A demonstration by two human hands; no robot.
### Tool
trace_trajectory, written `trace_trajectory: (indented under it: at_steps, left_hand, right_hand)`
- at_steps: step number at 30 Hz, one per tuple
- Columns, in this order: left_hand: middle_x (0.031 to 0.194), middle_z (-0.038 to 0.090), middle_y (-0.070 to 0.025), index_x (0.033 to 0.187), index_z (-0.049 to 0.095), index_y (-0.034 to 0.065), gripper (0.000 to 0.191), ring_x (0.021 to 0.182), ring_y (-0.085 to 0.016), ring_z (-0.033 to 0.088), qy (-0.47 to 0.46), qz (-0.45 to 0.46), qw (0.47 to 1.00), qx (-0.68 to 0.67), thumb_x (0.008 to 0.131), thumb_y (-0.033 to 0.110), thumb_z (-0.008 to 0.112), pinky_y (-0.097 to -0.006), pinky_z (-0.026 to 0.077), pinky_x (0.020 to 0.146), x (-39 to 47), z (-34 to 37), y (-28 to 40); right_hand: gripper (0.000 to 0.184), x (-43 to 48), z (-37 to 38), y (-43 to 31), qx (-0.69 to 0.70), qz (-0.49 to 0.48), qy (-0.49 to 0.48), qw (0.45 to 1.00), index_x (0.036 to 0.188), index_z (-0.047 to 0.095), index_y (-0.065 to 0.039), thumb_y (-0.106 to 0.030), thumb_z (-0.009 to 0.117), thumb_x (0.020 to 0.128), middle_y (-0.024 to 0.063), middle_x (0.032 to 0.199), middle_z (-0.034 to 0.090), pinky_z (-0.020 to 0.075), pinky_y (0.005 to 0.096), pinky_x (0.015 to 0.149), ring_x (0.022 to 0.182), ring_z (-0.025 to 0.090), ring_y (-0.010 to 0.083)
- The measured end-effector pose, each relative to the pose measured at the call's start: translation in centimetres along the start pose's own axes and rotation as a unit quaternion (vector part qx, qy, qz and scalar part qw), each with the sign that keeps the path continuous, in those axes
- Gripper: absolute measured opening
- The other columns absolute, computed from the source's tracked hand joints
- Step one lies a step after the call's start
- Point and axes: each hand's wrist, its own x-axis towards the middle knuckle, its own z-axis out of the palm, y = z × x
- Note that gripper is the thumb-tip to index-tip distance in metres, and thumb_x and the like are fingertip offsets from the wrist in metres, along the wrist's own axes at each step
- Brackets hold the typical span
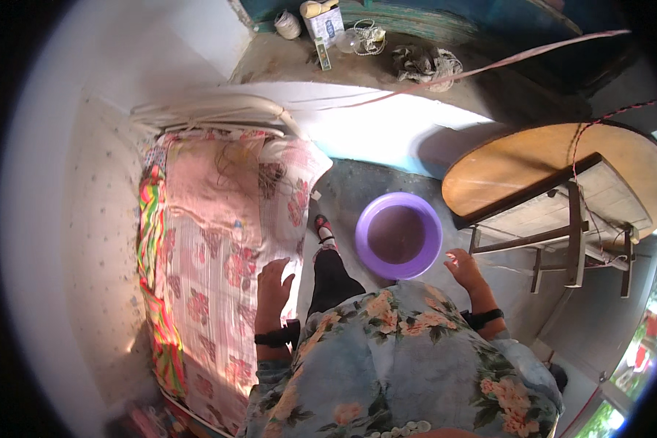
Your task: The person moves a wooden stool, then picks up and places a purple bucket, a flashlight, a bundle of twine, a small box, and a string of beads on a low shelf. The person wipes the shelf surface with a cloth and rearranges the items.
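My left hand [274, 283] hangs over the edge of the bed, fingers spread, holding nothing; a dark strap circles its wrist. To the right, my right hand [463, 268] is apart from everything, fingers loosely curled and empty, with a similar strap on that forearm. Between the two and further forward, a purple plastic basin [363, 236] stands on the floor, holding murky greyish-brown liquid. Neither hand touches it. A flowered bedsheet [199, 306] covers the bed, and a pink pillow [213, 191] lies at its head with thin cords on it.
At the right stand a round wooden tabletop [487, 169] and a dark-framed wooden stool [575, 235], tipped over. A ledge [361, 68] ahead bears a spool of twine [288, 25], a box [327, 26], bead strings and a crumpled cloth [428, 64]. A pink cord [503, 64] stretches across.
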Motion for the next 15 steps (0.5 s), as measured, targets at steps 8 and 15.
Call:
trace_trajectory:
  at_steps: [8,15]
  left_hand:
    - [0.109,0.062,-0.0143,0.114,0.06,0.0057,0.032,0.108,-0.034,0.055,0.038,0.142,0.989,-0.024,0.083,0.005,0.062,-0.0443,0.043,0.092,21.5,-6.2,-7.5]
    - [0.105,0.064,-0.0134,0.112,0.063,0.0059,0.027,0.104,-0.033,0.057,0.08,0.283,0.952,-0.083,0.085,0.004,0.061,-0.0428,0.044,0.091,36.7,-9.1,-5.7]
  right_hand:
    - [0.03,6.3,5.0,-10.6,0.005,0.106,0.054,0.993,0.109,0.064,-0.003,-0.013,0.07,0.081,0.0162,0.107,0.065,0.0518,0.0387,0.084,0.095,0.064,0.0303]
    - [0.03,9.0,7.8,-16.9,-0.033,0.113,0.095,0.989,0.11,0.062,-0.005,-0.013,0.069,0.082,0.0149,0.108,0.063,0.0476,0.0408,0.091,0.103,0.059,0.0335]
